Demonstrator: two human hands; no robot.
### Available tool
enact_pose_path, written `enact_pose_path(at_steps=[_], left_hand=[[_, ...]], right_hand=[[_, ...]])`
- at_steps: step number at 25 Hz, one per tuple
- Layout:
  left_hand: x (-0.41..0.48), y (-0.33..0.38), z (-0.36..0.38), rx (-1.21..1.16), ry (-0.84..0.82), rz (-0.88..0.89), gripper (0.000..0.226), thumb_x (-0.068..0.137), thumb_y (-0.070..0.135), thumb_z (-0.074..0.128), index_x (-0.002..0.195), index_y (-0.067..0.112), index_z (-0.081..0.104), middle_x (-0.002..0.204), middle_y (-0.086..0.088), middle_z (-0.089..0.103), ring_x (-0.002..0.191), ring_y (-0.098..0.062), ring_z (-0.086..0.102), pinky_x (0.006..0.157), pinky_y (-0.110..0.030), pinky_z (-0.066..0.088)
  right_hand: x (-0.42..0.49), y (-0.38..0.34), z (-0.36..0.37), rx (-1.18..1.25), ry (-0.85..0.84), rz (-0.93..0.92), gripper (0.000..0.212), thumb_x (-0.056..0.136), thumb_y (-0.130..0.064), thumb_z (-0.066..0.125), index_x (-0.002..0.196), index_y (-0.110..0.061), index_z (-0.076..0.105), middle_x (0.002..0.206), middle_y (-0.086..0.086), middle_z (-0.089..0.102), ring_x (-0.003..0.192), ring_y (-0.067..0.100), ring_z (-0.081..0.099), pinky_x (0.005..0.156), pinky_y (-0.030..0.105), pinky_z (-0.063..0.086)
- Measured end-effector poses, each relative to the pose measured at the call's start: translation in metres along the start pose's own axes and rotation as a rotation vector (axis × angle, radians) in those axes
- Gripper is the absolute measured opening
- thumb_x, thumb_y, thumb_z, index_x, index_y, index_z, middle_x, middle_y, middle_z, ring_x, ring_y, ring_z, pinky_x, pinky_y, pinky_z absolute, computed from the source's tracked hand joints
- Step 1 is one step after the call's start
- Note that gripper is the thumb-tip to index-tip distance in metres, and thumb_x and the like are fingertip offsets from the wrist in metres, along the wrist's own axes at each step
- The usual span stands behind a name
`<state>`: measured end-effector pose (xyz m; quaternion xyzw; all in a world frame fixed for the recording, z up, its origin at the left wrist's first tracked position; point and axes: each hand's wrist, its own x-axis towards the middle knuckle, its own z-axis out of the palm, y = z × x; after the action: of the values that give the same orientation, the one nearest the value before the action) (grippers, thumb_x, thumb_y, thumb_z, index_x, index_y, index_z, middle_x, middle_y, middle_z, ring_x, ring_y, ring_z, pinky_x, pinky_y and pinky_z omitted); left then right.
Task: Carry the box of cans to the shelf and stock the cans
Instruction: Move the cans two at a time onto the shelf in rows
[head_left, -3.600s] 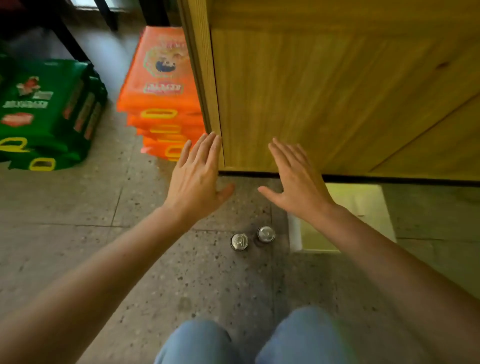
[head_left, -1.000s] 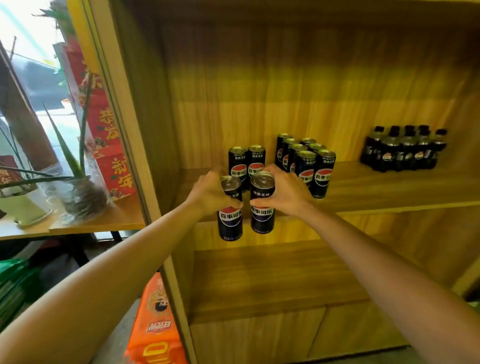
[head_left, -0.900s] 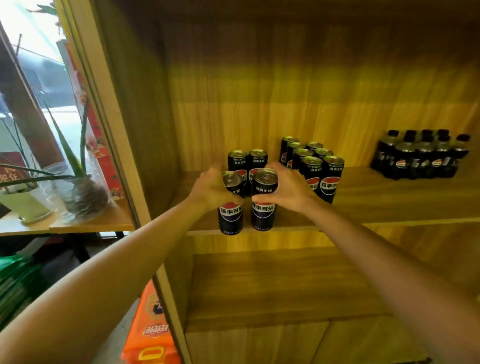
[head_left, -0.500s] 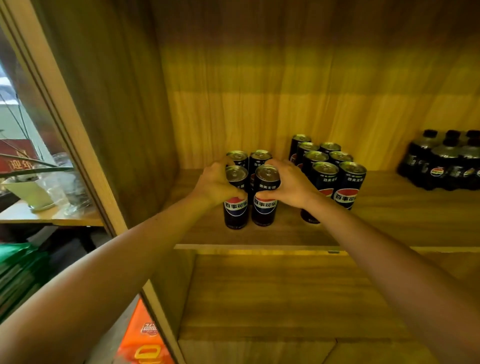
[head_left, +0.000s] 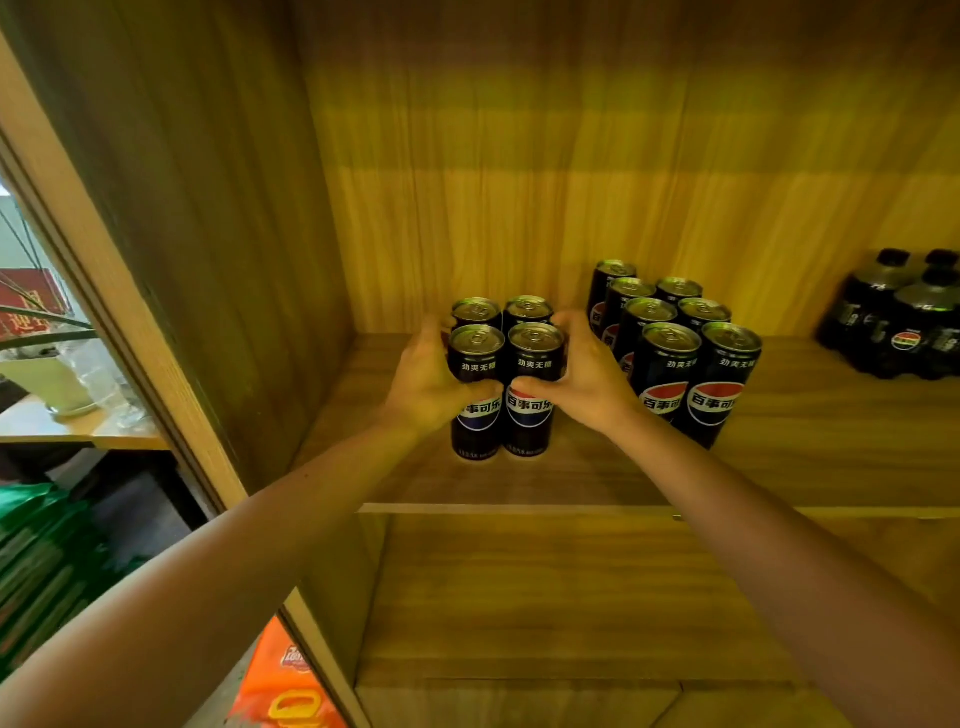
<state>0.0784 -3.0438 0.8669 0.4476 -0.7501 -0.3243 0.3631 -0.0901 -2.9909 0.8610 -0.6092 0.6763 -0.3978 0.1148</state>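
Note:
Two tall black cola cans stand side by side on the wooden shelf board (head_left: 779, 467). My left hand (head_left: 423, 382) is wrapped around the left can (head_left: 475, 358). My right hand (head_left: 587, 376) grips the right can (head_left: 535, 358). Both cans rest on the board, touching each other, directly in front of two more cans (head_left: 501, 310). A block of several identical cans (head_left: 675, 343) stands just right of my right hand. The box is not in view.
A pack of dark cola bottles (head_left: 898, 322) sits at the shelf's far right. The cabinet's left side wall (head_left: 197, 260) is close to my left arm. A lower shelf (head_left: 545, 597) lies beneath. Orange packs (head_left: 285, 686) and green packs (head_left: 36, 561) are on the floor at left.
I picked up two cans from the floor, raised them to the shelf and set them down in front of the back pair. The view has moved closer to the shelf.

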Motion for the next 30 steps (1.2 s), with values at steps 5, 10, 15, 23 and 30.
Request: enact_pose_path(at_steps=[5, 10, 15, 23, 30], left_hand=[[-0.023, -0.052, 0.021, 0.154, -0.055, -0.127, 0.075, 0.064, 0.049, 0.075, 0.125, 0.015, 0.045, 0.13, -0.007, 0.055, 0.117, -0.022, 0.054, 0.094, -0.041, 0.05], [-0.035, -0.068, 0.039, 0.373, -0.098, -0.087, 0.066, 0.076, 0.048, 0.065, 0.13, 0.013, 0.047, 0.136, -0.011, 0.049, 0.124, -0.028, 0.047, 0.104, -0.042, 0.04], [-0.026, -0.068, 0.042, 0.386, -0.098, -0.085, 0.062, 0.08, 0.04, 0.064, 0.131, 0.011, 0.045, 0.137, -0.011, 0.047, 0.127, -0.028, 0.044, 0.106, -0.042, 0.038], [-0.024, -0.073, 0.049, 0.359, -0.106, -0.127, 0.06, 0.081, 0.04, 0.062, 0.13, 0.009, 0.045, 0.134, -0.012, 0.049, 0.125, -0.028, 0.045, 0.105, -0.043, 0.039], [-0.022, -0.076, 0.052, 0.38, -0.099, -0.105, 0.062, 0.081, 0.042, 0.062, 0.131, 0.01, 0.044, 0.135, -0.011, 0.049, 0.127, -0.027, 0.043, 0.107, -0.042, 0.037]], right_hand=[[-0.029, 0.023, 0.023, -0.008, -0.104, 0.211, 0.077, 0.065, -0.048, 0.074, 0.125, -0.012, 0.04, 0.128, 0.008, 0.056, 0.114, 0.025, 0.056, 0.09, 0.037, 0.049], [-0.036, 0.042, 0.049, -0.312, -0.087, 0.232, 0.073, 0.064, -0.064, 0.065, 0.115, -0.012, 0.053, 0.115, 0.007, 0.065, 0.101, 0.025, 0.063, 0.078, 0.038, 0.055], [-0.031, 0.045, 0.051, -0.236, -0.087, 0.209, 0.066, 0.07, -0.053, 0.068, 0.119, -0.012, 0.052, 0.12, 0.008, 0.064, 0.106, 0.026, 0.061, 0.081, 0.036, 0.053], [-0.03, 0.047, 0.056, -0.214, -0.09, 0.216, 0.06, 0.078, -0.042, 0.065, 0.124, -0.009, 0.047, 0.128, 0.01, 0.058, 0.113, 0.027, 0.057, 0.086, 0.034, 0.047], [-0.029, 0.048, 0.054, -0.216, -0.095, 0.214, 0.06, 0.077, -0.042, 0.066, 0.123, -0.009, 0.048, 0.125, 0.01, 0.059, 0.111, 0.027, 0.058, 0.087, 0.036, 0.049]])
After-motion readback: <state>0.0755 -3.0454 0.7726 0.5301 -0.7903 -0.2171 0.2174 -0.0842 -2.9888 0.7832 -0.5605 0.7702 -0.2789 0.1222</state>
